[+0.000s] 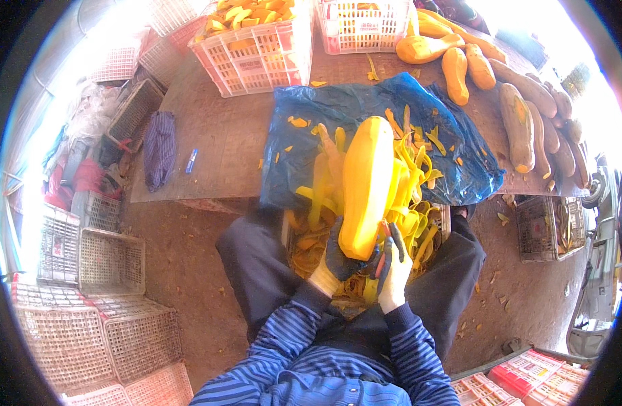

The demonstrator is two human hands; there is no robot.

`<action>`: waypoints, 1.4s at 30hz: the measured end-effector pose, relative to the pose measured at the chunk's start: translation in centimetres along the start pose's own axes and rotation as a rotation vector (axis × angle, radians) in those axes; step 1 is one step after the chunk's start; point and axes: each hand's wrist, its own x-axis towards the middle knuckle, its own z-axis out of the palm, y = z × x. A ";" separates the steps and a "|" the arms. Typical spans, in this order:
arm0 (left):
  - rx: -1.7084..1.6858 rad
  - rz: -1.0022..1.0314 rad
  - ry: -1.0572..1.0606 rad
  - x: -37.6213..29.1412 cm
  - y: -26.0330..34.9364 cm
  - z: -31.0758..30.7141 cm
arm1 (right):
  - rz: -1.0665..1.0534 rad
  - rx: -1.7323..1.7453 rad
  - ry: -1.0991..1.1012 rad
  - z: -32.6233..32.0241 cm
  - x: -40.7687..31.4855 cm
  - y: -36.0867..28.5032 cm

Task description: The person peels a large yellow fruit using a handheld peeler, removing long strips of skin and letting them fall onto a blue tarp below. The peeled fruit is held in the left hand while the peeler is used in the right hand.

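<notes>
A long peeled yellow squash [367, 182] stands tilted away from me, its lower end in my gloved left hand [338, 254]. My gloved right hand [393, 264] is closed around a tool with a red handle [381, 265], beside the squash's lower right side; its working end is hard to make out, but it looks like a peeler. Long yellow peel strips [410, 203] hang over the table edge to the right of the squash and fall into a crate [446, 223] between my knees. A blue plastic sheet [295, 152] with peel scraps lies under the squash's far end.
On the wooden table [229, 147] are a crate of cut squash pieces [255, 61], a white crate [364, 28], peeled squashes [455, 76], unpeeled squashes [516, 127], a striped cloth sleeve [159, 151] and a small blue-and-white object [191, 161]. Stacked crates [62, 335] stand at left, another crate [538, 228] at right.
</notes>
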 end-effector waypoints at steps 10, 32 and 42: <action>-0.110 -0.038 0.069 -0.7 -0.4 -0.3 | -0.493 -0.489 -0.137 4.8 10.8 -5.0; -0.083 -0.002 0.047 -0.6 -0.3 0.0 | -0.580 -0.886 -0.024 7.0 12.3 -5.7; 0.003 0.025 0.122 -0.1 0.5 -0.2 | 0.206 -0.697 -0.348 -2.5 -10.4 0.8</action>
